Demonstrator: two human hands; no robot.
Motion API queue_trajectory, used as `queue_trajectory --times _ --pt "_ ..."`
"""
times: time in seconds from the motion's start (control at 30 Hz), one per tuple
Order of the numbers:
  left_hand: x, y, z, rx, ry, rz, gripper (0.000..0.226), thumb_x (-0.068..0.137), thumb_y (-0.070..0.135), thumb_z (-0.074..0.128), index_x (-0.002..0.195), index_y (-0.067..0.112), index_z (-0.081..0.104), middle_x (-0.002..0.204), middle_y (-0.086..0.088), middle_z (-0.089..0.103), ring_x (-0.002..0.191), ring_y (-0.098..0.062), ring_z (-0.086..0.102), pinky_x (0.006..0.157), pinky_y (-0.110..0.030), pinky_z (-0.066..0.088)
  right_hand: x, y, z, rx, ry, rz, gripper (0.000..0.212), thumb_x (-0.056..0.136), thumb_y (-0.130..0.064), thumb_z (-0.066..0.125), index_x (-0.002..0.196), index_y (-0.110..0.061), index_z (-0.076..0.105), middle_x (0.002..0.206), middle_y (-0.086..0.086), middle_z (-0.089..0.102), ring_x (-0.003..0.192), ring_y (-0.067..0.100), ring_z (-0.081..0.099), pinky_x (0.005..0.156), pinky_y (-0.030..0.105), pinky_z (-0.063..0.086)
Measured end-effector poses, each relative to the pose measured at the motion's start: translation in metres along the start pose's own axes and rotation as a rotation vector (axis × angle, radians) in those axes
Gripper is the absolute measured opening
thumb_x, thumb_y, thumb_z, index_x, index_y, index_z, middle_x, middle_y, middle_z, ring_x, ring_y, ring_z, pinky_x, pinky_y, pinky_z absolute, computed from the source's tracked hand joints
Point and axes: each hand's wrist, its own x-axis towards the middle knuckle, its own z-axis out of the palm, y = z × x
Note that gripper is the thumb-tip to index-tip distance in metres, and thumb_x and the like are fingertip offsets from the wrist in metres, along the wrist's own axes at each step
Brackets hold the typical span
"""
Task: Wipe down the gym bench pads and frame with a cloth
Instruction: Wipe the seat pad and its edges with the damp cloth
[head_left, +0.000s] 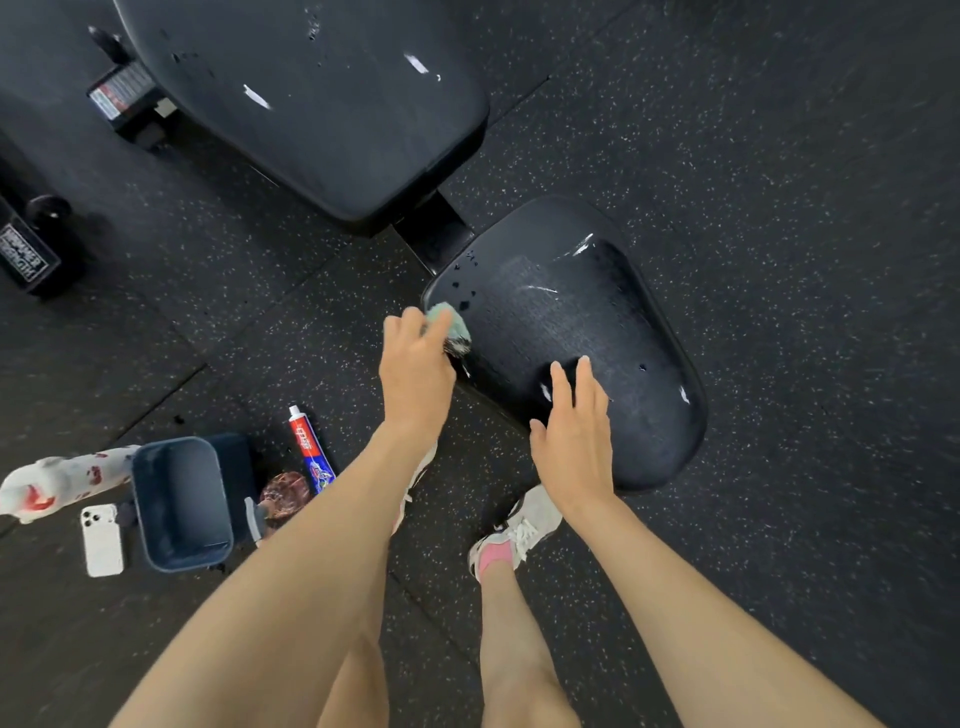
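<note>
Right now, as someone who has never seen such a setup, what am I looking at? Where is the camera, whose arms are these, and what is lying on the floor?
There is no machine here. A person wears one camera on the head, looking down, so the arms are their own. The left hand grips a small green cloth at the edge of the black seat pad, which shows wet drops and streaks. The right hand is open with straight fingers, on or just above that pad; I cannot tell which. The bigger back pad lies beyond. On the speckled floor to the left are a dark bin, a toothpaste tube and a white phone.
</note>
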Motion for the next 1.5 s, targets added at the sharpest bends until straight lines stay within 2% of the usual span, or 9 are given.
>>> queue_trajectory --times 0.2,0.4,0.57,0.63,0.8,1.17,1.3,1.4,1.5 --pt "-0.018 0.001 0.005 0.081 -0.3 0.653 0.049 0.055 -0.01 0.07 0.101 0.005 0.066 0.084 -0.011 0.055 0.081 -0.021 0.034 0.042 -0.024 0.037 0.008 -0.008 0.0 -0.013 -0.004 0.044 0.071 0.094 -0.02 0.059 0.152 -0.013 0.019 0.159 0.018 0.005 0.144 0.032 0.016 0.115 0.041 0.023" --pt "0.058 -0.018 -0.01 -0.012 -0.177 0.251 0.051 0.064 -0.018 0.061 0.11 0.005 0.066 0.091 -0.016 0.054 0.086 -0.032 0.044 0.056 -0.043 0.051 0.016 -0.012 -0.003 0.0 0.008 0.092 0.071 0.096 -0.024 0.056 0.153 -0.014 0.015 0.16 0.015 0.0 0.147 0.031 0.008 0.118 0.042 0.022" --pt "0.081 -0.004 -0.009 -0.029 -0.166 0.165 0.05 0.072 -0.016 0.059 0.116 0.007 0.065 0.097 -0.014 0.054 0.09 -0.032 0.046 0.066 -0.043 0.05 0.021 -0.02 0.004 -0.011 -0.042 0.156 0.075 0.097 -0.034 0.053 0.154 -0.018 0.007 0.16 0.017 -0.008 0.148 0.034 -0.003 0.12 0.049 0.013" --pt "0.068 -0.001 -0.005 -0.03 -0.203 0.237 0.051 0.065 -0.015 0.063 0.112 0.007 0.066 0.095 -0.015 0.054 0.087 -0.031 0.044 0.058 -0.04 0.049 0.024 -0.026 0.006 -0.005 -0.042 0.2 0.075 0.097 -0.037 0.052 0.154 -0.018 0.007 0.16 0.017 -0.008 0.148 0.034 -0.004 0.118 0.052 0.012" --pt "0.053 -0.018 -0.008 0.086 -0.421 0.853 0.053 0.051 -0.01 0.074 0.1 0.009 0.066 0.087 -0.01 0.054 0.081 -0.022 0.035 0.041 -0.025 0.038 0.032 -0.041 0.003 0.078 0.019 0.303 0.071 0.095 -0.038 0.054 0.152 -0.016 0.017 0.16 0.017 0.001 0.148 0.033 0.002 0.118 0.051 0.015" --pt "0.157 0.013 0.005 -0.025 -0.297 0.379 0.054 0.071 -0.017 0.053 0.118 0.008 0.065 0.101 -0.013 0.052 0.092 -0.032 0.043 0.067 -0.046 0.05 0.061 -0.058 -0.004 0.092 0.105 0.545 0.082 0.094 -0.048 0.052 0.154 -0.016 0.006 0.158 0.021 0.004 0.141 0.035 0.017 0.111 0.048 0.03" --pt "0.121 0.017 0.013 0.029 -0.296 0.697 0.043 0.056 -0.011 0.069 0.095 0.007 0.066 0.091 -0.013 0.053 0.085 -0.025 0.034 0.042 -0.028 0.041 0.07 -0.051 -0.011 0.108 0.148 0.506 0.085 0.093 -0.046 0.056 0.154 -0.017 0.005 0.159 0.02 -0.004 0.146 0.033 0.005 0.116 0.049 0.02" --pt "0.087 0.007 0.009 0.093 -0.426 1.02 0.052 0.046 -0.005 0.078 0.096 0.008 0.068 0.089 -0.01 0.053 0.082 -0.024 0.034 0.04 -0.024 0.039 0.071 -0.039 -0.017 0.132 0.096 0.498 0.091 0.09 -0.042 0.063 0.154 -0.019 0.001 0.159 0.017 -0.012 0.148 0.032 -0.004 0.118 0.05 0.015" --pt "0.119 0.008 0.007 0.126 -0.442 1.089 0.055 0.046 -0.006 0.079 0.099 0.006 0.067 0.088 -0.013 0.057 0.084 -0.025 0.034 0.04 -0.028 0.045 0.07 -0.028 -0.022 0.157 0.001 0.524 0.097 0.087 -0.044 0.065 0.154 -0.023 -0.003 0.158 0.016 -0.018 0.147 0.032 -0.007 0.118 0.051 0.015"
